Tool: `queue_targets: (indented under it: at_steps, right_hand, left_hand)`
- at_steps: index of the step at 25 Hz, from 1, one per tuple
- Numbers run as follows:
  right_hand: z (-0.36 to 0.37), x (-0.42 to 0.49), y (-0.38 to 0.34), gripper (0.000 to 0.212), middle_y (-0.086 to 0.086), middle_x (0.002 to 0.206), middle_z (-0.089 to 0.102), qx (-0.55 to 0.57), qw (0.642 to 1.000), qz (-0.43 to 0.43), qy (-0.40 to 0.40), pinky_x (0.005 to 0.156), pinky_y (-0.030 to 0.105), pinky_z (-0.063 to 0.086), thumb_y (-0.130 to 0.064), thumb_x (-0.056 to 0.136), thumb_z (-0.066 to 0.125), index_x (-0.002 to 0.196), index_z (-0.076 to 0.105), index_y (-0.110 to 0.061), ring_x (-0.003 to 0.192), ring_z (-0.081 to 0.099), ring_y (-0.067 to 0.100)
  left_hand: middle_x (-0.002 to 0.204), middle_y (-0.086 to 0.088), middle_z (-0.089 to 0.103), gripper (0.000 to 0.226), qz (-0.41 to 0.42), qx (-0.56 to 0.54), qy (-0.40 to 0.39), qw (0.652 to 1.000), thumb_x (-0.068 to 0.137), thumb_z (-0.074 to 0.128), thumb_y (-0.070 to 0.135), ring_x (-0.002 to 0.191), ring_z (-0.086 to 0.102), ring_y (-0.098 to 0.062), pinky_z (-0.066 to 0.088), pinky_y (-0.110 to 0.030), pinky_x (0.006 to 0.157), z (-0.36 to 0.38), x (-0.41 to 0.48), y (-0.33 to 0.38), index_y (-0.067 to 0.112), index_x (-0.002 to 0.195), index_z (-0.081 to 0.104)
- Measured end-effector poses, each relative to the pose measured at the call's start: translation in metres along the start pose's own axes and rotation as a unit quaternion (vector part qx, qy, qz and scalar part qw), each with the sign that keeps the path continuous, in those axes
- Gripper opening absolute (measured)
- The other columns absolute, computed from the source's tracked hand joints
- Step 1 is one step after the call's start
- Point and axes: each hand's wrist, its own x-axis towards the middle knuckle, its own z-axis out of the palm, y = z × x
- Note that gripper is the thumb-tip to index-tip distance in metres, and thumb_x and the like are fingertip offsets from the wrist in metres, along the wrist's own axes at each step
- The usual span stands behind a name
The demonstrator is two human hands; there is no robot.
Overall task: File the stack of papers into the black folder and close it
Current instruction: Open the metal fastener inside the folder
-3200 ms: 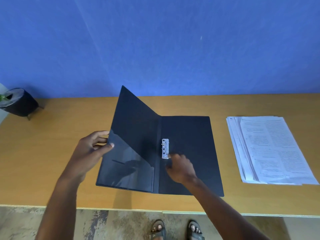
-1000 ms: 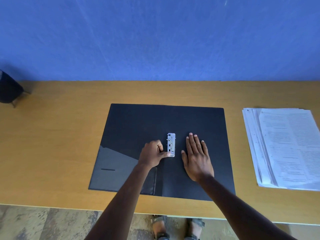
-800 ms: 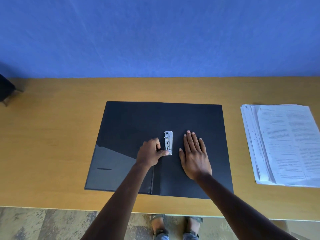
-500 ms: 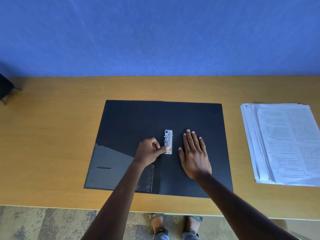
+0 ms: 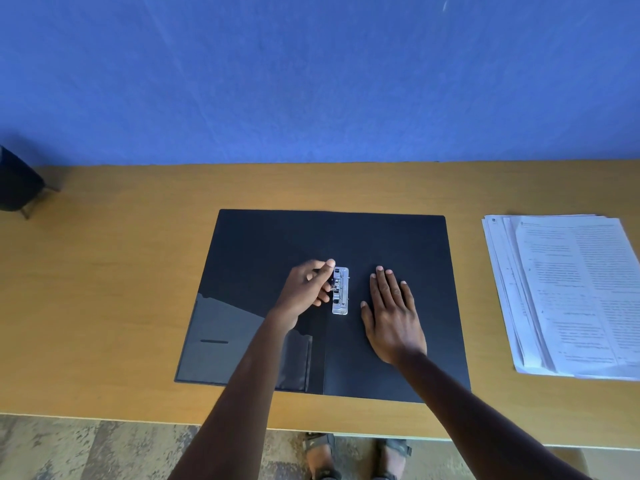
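The black folder (image 5: 277, 271) is lying wide open and flat on the wooden table (image 5: 104, 289), its spine running away from the person and a clear pocket (image 5: 225, 341) showing on the inside of the left cover. Near the middle of the spine the small metal clip (image 5: 340, 291) is sitting on the right-hand panel, just beside the fold. The left hand (image 5: 308, 289) is curling over the left edge of that clip — the thumb and fingertips are pinching at the metal parts, though exactly which piece they are gripping is too small to tell. The right hand (image 5: 391, 313) is lying flat and relaxed, palm down with fingers spread, pressing on the right panel just beside the clip and holding nothing. The stack of papers (image 5: 568, 296) is resting on the table well apart from the folder, off to the right, its sheets slightly fanned and printed side up — none of them is in the folder yet. At the far left edge a dark object (image 5: 17, 181) on thin legs is standing on the table, mostly cut off. Behind the table a blue wall (image 5: 311, 81) is filling the upper view, and below the table's near edge sandalled feet (image 5: 356, 455) are showing on the floor.
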Motion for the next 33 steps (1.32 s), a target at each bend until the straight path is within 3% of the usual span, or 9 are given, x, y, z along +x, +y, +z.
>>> queue_targets:
  at_steps: [5,8,11,16,22,25,27,29,33]
  right_hand:
    - [-0.001,0.000,0.000,0.062,0.017,0.162,0.037,0.003,1.000,-0.001,0.005,0.122,0.051,0.030,-0.037,0.104,0.030,0.150,0.044,0.001,0.152,0.032,0.032]
    - [-0.001,0.000,0.000,0.061,0.017,0.161,0.037,0.000,1.000,0.000,0.008,0.122,0.051,0.031,-0.037,0.104,0.031,0.150,0.044,0.001,0.152,0.033,0.031]
    - [-0.001,-0.001,0.000,0.061,0.017,0.161,0.037,-0.001,1.000,0.001,0.009,0.122,0.051,0.032,-0.037,0.104,0.031,0.150,0.045,0.001,0.152,0.033,0.031]
    - [0.001,0.000,0.001,0.062,0.017,0.162,0.036,0.000,1.000,0.000,0.008,0.121,0.051,0.032,-0.037,0.104,0.031,0.150,0.044,0.001,0.152,0.032,0.031]
    - [0.005,0.001,0.002,0.063,0.016,0.163,0.034,0.006,1.000,0.003,0.002,0.122,0.050,0.029,-0.038,0.103,0.031,0.151,0.042,0.000,0.153,0.030,0.030]
    - [0.005,0.001,0.003,0.062,0.016,0.162,0.036,0.013,1.000,0.000,0.003,0.123,0.048,0.027,-0.038,0.103,0.033,0.151,0.044,0.000,0.153,0.031,0.030]
    - [0.003,0.000,0.004,0.061,0.015,0.162,0.037,0.024,1.000,0.000,0.003,0.124,0.046,0.023,-0.038,0.103,0.035,0.151,0.044,0.000,0.152,0.032,0.029]
    - [0.002,0.000,0.005,0.061,0.015,0.162,0.037,0.039,0.999,0.001,0.003,0.124,0.044,0.019,-0.038,0.103,0.039,0.150,0.045,-0.001,0.152,0.032,0.029]
    - [-0.003,0.002,0.007,0.060,0.012,0.163,0.036,0.073,0.997,0.007,-0.007,0.126,0.040,0.014,-0.037,0.102,0.050,0.151,0.046,-0.003,0.153,0.030,0.027]
  left_hand:
    - [0.076,-0.002,0.072,0.033,-0.023,-0.099,0.001,0.995,0.097,0.061,0.046,0.074,0.079,-0.021,0.062,-0.031,0.064,0.002,-0.003,0.000,0.014,0.104,0.071]
    - [0.095,-0.012,0.075,0.015,0.011,-0.140,0.007,0.990,0.095,0.070,0.027,0.085,0.080,-0.021,0.064,-0.029,0.072,0.003,-0.003,0.000,0.013,0.101,0.072]
    - [0.107,-0.017,0.075,0.023,0.039,-0.141,0.022,0.989,0.089,0.077,0.014,0.096,0.077,-0.025,0.063,-0.032,0.082,0.006,0.001,0.006,0.001,0.107,0.072]
    - [0.093,-0.006,0.075,0.020,0.069,-0.107,0.039,0.991,0.086,0.078,0.003,0.084,0.073,-0.009,0.059,-0.027,0.083,0.001,0.020,0.018,-0.002,0.105,0.073]
    - [0.099,-0.012,0.073,0.023,0.046,-0.066,0.048,0.996,0.087,0.075,0.001,0.089,0.071,-0.014,0.059,-0.034,0.089,-0.002,0.030,0.015,-0.003,0.110,0.072]
    - [0.097,-0.004,0.074,0.018,0.052,-0.073,0.069,0.994,0.088,0.073,0.001,0.090,0.072,-0.014,0.060,-0.034,0.083,-0.003,0.023,0.005,0.004,0.106,0.074]
    - [0.095,-0.001,0.075,0.013,0.065,-0.036,0.093,0.993,0.089,0.071,0.000,0.088,0.071,-0.014,0.058,-0.029,0.076,-0.002,0.010,-0.003,0.007,0.100,0.075]
    - [0.097,-0.008,0.076,0.013,0.107,0.072,0.120,0.984,0.087,0.068,-0.003,0.088,0.069,-0.018,0.053,-0.025,0.077,0.001,-0.006,-0.015,0.004,0.096,0.075]
    - [0.098,-0.011,0.070,0.017,0.156,0.226,0.116,0.954,0.084,0.066,-0.004,0.090,0.066,-0.024,0.050,-0.028,0.080,0.001,-0.040,-0.040,0.005,0.096,0.075]
